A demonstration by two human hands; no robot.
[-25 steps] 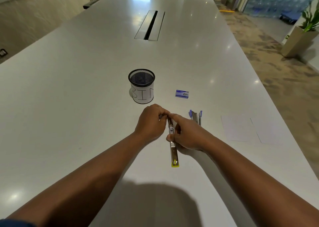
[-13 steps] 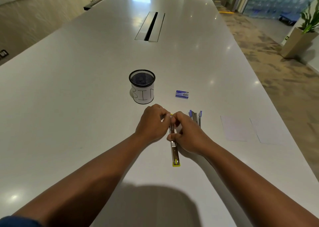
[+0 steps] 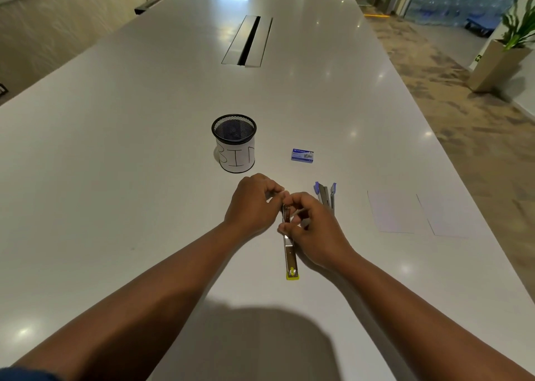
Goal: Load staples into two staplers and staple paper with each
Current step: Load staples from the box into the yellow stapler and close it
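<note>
Fingers of the left hand (image 3: 252, 204) and right hand (image 3: 314, 230) pinch the opened yellow stapler (image 3: 289, 247) flat on the worktop (image 3: 115, 149), likely steadying its channel for staples.

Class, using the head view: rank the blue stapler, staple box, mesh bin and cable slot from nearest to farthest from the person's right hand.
1. Blue stapler, just right of the right hand.
2. Staple box, ahead.
3. Mesh bin, ahead-left.
4. Cable slot, far along the table.
</note>
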